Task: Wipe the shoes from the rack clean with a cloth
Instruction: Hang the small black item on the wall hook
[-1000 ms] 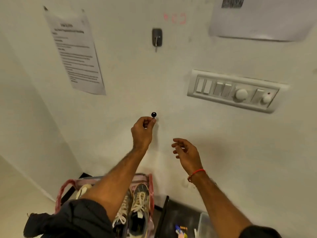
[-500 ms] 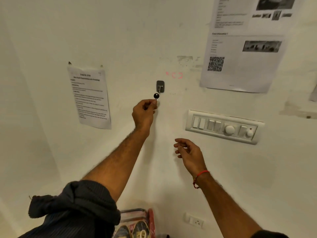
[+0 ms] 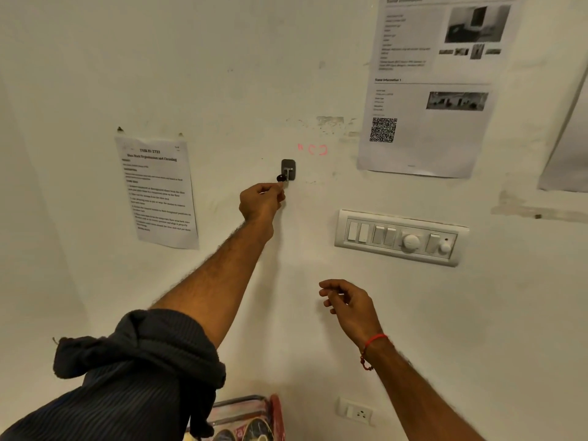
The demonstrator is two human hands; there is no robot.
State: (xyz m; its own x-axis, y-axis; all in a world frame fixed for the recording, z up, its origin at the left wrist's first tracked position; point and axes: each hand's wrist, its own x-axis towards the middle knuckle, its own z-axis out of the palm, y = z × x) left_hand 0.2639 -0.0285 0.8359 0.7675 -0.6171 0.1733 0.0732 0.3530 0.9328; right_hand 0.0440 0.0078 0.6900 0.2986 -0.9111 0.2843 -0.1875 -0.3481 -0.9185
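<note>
Left of centre, a taped sheet (image 3: 157,190) reads "TASK ID: 2723", then what looks like "Shoe Rack Organization and Cleaning"; smaller lines blur. Upper right, a printed notice (image 3: 429,90) shows "Scene Information 1" and a QR code (image 3: 383,129).

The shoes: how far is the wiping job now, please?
Nothing looks wiped yet: no cloth is in view. The left hand pinches a small black-headed key at the wall hook; the right hand hangs free. The shoes sit at the bottom edge, untouched. All the wiping remains.
</note>
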